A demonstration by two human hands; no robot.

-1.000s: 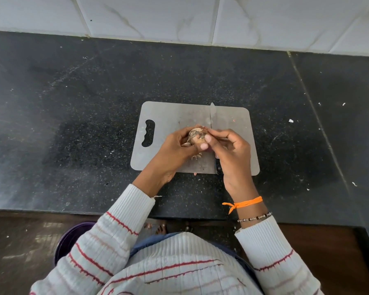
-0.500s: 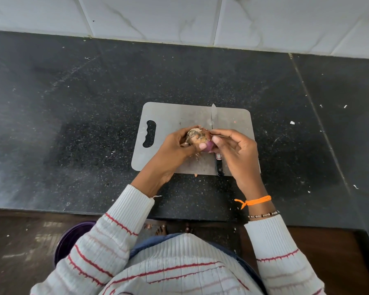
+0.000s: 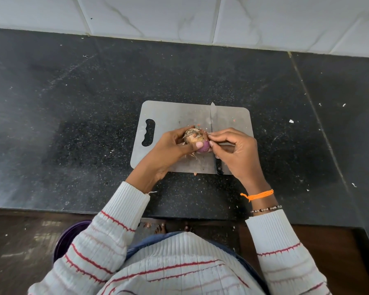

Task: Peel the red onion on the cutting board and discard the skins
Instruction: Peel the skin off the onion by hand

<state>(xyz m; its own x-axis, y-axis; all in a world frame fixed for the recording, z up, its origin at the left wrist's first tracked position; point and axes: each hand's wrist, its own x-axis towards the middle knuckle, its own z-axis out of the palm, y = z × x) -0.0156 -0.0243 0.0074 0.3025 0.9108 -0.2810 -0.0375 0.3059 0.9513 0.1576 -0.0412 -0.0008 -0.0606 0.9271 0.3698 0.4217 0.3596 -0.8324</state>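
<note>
The red onion (image 3: 197, 140) is held just above the cutting board (image 3: 170, 116), over its middle. Its dry, papery end faces up and away from the person, and a patch of bare purple flesh shows on the near side; its long axis cannot be told, since the fingers cover much of it. The left hand (image 3: 173, 145) grips the onion, fingers curled behind it and the thumb pressed on the purple patch. The right hand (image 3: 237, 150) pinches a bit of skin at the onion's right edge with thumb and forefinger, the other fingers curled.

A knife (image 3: 213, 118) lies on the board beneath the hands, its tip reaching the board's far edge and its dark handle at the near edge. The board has a handle slot on its left side and sits on a dark countertop (image 3: 73, 124), with wide bare stone to the left, right and back up to the tiled wall (image 3: 158, 15).

A purple bin (image 3: 66, 237) stands on the floor below the counter's front edge, to the person's left; a sleeve hides most of it, and its contents cannot be seen.
</note>
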